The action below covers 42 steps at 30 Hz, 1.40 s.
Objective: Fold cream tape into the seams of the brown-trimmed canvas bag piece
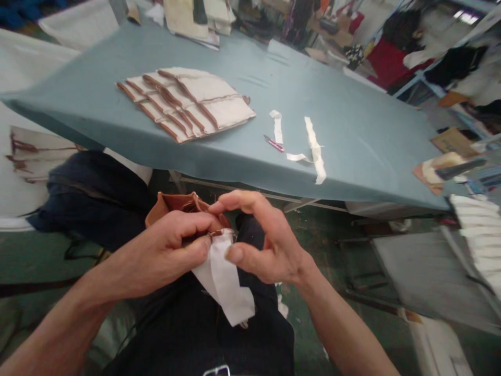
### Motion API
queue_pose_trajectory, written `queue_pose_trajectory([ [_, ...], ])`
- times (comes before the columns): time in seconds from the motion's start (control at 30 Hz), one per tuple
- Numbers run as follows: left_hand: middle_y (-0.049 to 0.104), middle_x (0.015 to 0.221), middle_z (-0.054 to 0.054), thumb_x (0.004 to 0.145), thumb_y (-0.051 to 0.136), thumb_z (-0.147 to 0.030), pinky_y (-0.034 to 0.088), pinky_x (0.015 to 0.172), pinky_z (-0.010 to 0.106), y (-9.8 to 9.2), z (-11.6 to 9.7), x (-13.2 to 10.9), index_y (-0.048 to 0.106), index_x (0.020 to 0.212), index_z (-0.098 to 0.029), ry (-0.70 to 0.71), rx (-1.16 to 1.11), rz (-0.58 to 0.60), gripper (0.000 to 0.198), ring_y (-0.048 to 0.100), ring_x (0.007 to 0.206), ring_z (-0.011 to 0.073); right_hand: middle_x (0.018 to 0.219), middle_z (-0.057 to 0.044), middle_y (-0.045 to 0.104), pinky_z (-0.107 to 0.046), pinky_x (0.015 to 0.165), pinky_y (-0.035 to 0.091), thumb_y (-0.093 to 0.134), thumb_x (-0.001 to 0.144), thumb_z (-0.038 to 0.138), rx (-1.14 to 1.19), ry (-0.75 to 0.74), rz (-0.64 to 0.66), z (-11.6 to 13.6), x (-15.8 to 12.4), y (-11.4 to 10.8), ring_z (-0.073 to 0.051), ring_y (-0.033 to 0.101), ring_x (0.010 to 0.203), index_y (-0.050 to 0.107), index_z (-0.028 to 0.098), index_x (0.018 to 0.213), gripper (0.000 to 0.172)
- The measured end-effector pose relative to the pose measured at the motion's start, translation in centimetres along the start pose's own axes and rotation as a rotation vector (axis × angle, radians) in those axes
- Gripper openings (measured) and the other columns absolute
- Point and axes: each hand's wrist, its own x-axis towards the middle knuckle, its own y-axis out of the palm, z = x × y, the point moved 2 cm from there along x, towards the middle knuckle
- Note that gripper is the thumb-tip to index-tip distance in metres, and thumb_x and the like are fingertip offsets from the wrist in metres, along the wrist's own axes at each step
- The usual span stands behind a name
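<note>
Over my lap, my left hand [172,250] is closed, pinching the edge of a brown leather-like piece [170,202] that looks like a small bag or pouch. A white fabric piece [230,290] hangs down from this pinched edge onto the dark trousers. On the other side, my right hand [270,237] has its thumb and index finger apart. Its index fingertip is at the brown piece's rim, and the thumb is beside the white fabric. The inside of the brown piece is mostly hidden behind my fingers.
Ahead stands a table with a blue-grey cover [235,57]. On it lie stacked white pieces with brown edging [188,104], small thread snips [274,143] and pale strips [313,146]. A dark cloth bundle [94,198] is at left. A white panel [438,277] stands at right.
</note>
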Motion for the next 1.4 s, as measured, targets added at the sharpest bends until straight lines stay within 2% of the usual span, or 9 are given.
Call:
queue_pose_trajectory([
  [0.07,0.072,0.079,-0.001,0.096,0.050,-0.023,0.048,0.061,0.020,-0.5,-0.3,-0.3,0.076,0.085,-0.020,0.006,0.036,0.003,0.029,0.062,0.071,0.0151,0.123,-0.012,0.077,-0.036,0.100,0.055,0.072,0.100,0.058,-0.072,-0.078,0.080,-0.2,1.1,0.2,-0.023,0.074,0.114,0.062,0.019,0.132,0.051],
  [0.13,0.072,0.080,-0.001,0.096,0.051,-0.024,0.047,0.059,0.020,-0.9,-0.5,-0.7,0.077,0.087,-0.020,-0.009,0.082,-0.034,0.028,0.062,0.071,0.0150,0.100,-0.006,0.078,-0.036,0.092,0.053,0.073,0.098,0.058,-0.180,-0.128,0.136,-0.4,2.0,0.3,-0.021,0.073,0.093,0.067,0.019,0.118,0.044],
  [0.27,0.075,0.090,0.000,0.094,0.056,-0.023,0.047,0.060,0.021,-1.3,-0.8,-1.4,0.074,0.091,-0.022,-0.055,0.160,-0.123,0.019,0.066,0.076,0.0161,0.064,0.007,0.056,-0.029,0.070,0.038,0.073,0.097,0.052,-0.326,-0.059,0.298,-0.4,3.3,-0.1,-0.012,0.052,0.060,0.059,0.021,0.079,0.038],
  [0.5,0.073,0.082,-0.005,0.090,0.056,-0.019,0.045,0.057,0.022,-1.0,-0.8,-1.7,0.066,0.091,-0.025,0.000,0.256,-0.239,0.012,0.065,0.066,0.0134,0.065,0.007,0.046,-0.028,0.062,0.028,0.066,0.098,0.037,-0.267,0.006,0.367,0.3,3.8,-0.2,-0.010,0.042,0.060,0.050,0.021,0.072,0.035],
  [0.63,0.065,0.075,-0.009,0.093,0.052,-0.016,0.043,0.059,0.019,-0.8,-1.1,-1.7,0.063,0.090,-0.025,0.052,0.295,-0.320,0.014,0.060,0.061,0.0081,0.064,0.008,0.042,-0.025,0.058,0.028,0.064,0.091,0.030,-0.084,0.131,0.376,0.2,3.7,0.2,-0.009,0.038,0.058,0.049,0.021,0.071,0.026],
  [0.77,0.070,0.081,-0.005,0.094,0.051,-0.010,0.046,0.063,0.021,-0.4,-0.5,-1.5,0.064,0.094,-0.024,0.208,0.366,-0.325,0.019,0.065,0.066,0.0099,0.061,0.008,0.036,-0.025,0.055,0.025,0.063,0.084,0.028,0.087,0.283,0.376,-0.2,3.5,0.5,-0.009,0.031,0.057,0.043,0.022,0.067,0.027],
  [0.97,0.074,0.079,-0.004,0.093,0.053,-0.004,0.052,0.064,0.026,0.1,2.0,-2.0,0.061,0.114,-0.029,0.455,0.493,-0.338,0.034,0.069,0.063,0.0144,0.066,0.006,0.045,-0.026,0.053,0.030,0.065,0.087,0.041,0.563,0.561,0.453,-1.5,2.6,1.0,-0.011,0.037,0.059,0.057,0.021,0.076,0.024],
  [1.2,0.075,0.085,0.002,0.094,0.055,-0.006,0.054,0.067,0.027,0.5,4.1,-2.7,0.062,0.119,-0.027,0.540,0.587,-0.319,0.034,0.069,0.071,0.0166,0.064,0.005,0.044,-0.026,0.051,0.032,0.058,0.098,0.076,0.712,0.667,0.324,-2.4,0.6,2.9,-0.010,0.036,0.056,0.056,0.022,0.074,0.060],
  [1.4,0.075,0.087,0.004,0.096,0.056,-0.011,0.051,0.059,0.026,0.7,5.2,-2.8,0.063,0.122,-0.028,0.619,0.502,-0.347,0.033,0.067,0.066,0.0169,0.069,0.008,0.048,-0.021,0.049,0.032,0.077,0.094,0.059,0.763,0.680,0.375,-1.6,0.0,2.7,-0.008,0.038,0.056,0.058,0.019,0.085,0.045],
])
